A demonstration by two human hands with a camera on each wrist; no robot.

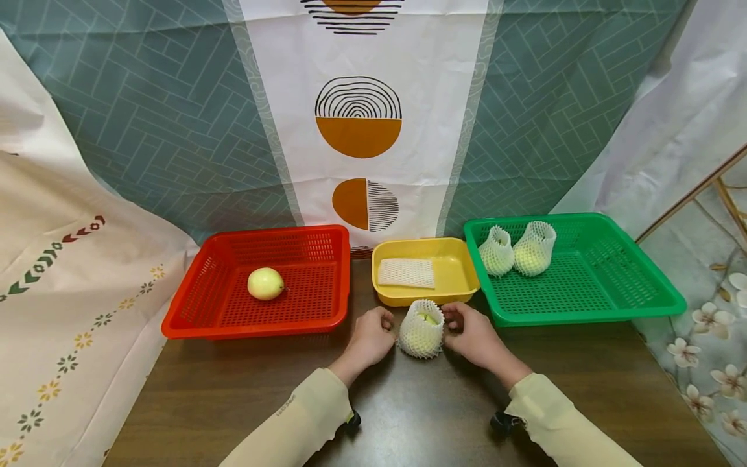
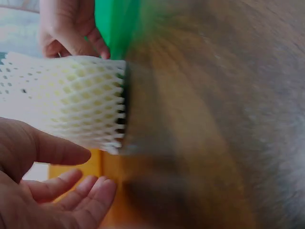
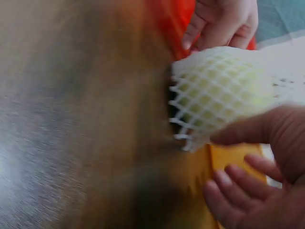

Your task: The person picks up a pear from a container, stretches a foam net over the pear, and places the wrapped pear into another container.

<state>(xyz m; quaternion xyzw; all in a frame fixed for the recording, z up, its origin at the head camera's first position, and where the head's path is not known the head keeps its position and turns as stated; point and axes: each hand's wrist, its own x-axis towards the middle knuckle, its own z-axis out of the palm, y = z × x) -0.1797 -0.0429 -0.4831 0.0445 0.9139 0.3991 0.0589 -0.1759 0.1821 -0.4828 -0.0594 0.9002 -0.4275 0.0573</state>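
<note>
A pale yellow-green fruit, pear-like, stands on the table in a white foam net sleeve [image 1: 421,332]; its top shows through the sleeve's open upper end. Just to its left is my left hand [image 1: 373,334], fingers loosely bent; in the left wrist view a gap shows between the thumb and the net. On the other side, my right hand [image 1: 471,334] has its fingertips right at the sleeve. The right wrist view shows its thumb [image 3: 248,131] overlapping the net's edge, with the other fingers [image 3: 233,191] spread apart from it. Neither hand grips the fruit.
A red basket [image 1: 257,331] on the left holds one bare yellow fruit [image 1: 265,284]. Behind the sleeved fruit, a yellow tray [image 1: 455,269] contains flat white foam netting [image 1: 406,273]. The green basket [image 1: 583,316] on the right holds two sleeved fruits [image 1: 532,250]. A patterned curtain [image 1: 420,130] hangs behind.
</note>
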